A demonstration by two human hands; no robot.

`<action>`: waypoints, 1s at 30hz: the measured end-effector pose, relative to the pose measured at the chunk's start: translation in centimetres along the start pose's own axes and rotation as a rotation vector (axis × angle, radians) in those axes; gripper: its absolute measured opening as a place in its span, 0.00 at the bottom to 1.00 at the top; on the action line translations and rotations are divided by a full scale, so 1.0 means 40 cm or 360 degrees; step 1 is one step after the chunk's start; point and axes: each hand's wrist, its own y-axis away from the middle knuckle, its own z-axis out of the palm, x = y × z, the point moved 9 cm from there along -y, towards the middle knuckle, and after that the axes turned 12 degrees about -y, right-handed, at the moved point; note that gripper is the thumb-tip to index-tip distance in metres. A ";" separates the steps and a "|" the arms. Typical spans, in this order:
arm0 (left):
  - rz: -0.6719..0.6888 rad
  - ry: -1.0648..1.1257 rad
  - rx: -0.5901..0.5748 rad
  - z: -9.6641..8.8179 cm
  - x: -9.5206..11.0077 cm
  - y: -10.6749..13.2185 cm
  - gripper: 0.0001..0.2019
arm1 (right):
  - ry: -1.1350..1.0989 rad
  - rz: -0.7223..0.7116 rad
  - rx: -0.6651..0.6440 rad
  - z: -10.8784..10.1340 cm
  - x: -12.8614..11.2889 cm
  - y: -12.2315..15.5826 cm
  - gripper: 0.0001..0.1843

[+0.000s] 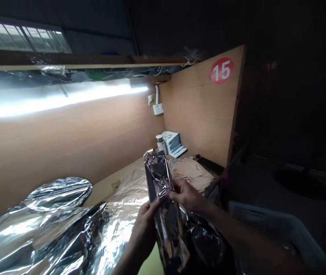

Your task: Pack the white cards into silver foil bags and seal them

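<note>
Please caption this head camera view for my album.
Left hand and right hand hold silvery film near a panel numbered 15.

Lit by tube light (94, 96) along brown back wall (65, 149); bounded at right by partition (197, 110) marked 15; shows barred window (8, 35) at upper left.

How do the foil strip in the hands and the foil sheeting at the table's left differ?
The foil strip is long and narrow; the foil sheeting spreads much wider. The foil strip is held between the left hand and right hand; the foil sheeting lies on the table, with neither hand on it. Both are shiny and creased.
</note>
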 end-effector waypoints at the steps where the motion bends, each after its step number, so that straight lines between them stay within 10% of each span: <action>1: 0.0014 0.0004 0.0006 -0.011 -0.011 0.012 0.21 | -0.0082 0.0030 -0.0060 0.026 0.023 -0.006 0.19; 9: 0.0199 -0.0103 0.0112 -0.153 -0.034 0.042 0.20 | -0.0273 0.0449 -0.0468 0.122 0.161 -0.004 0.20; 17: 0.0194 -0.0184 0.0227 -0.247 -0.029 0.010 0.20 | -0.0531 0.0584 -0.0371 0.176 0.242 -0.107 0.26; 24: 0.0289 -0.0370 0.0267 -0.346 0.036 -0.025 0.21 | -0.0503 0.0431 -0.0572 0.247 0.251 -0.239 0.28; 30: 0.0589 -0.0774 0.0543 -0.443 0.070 -0.060 0.21 | 0.0094 -0.0145 -0.0870 0.320 0.267 -0.314 0.28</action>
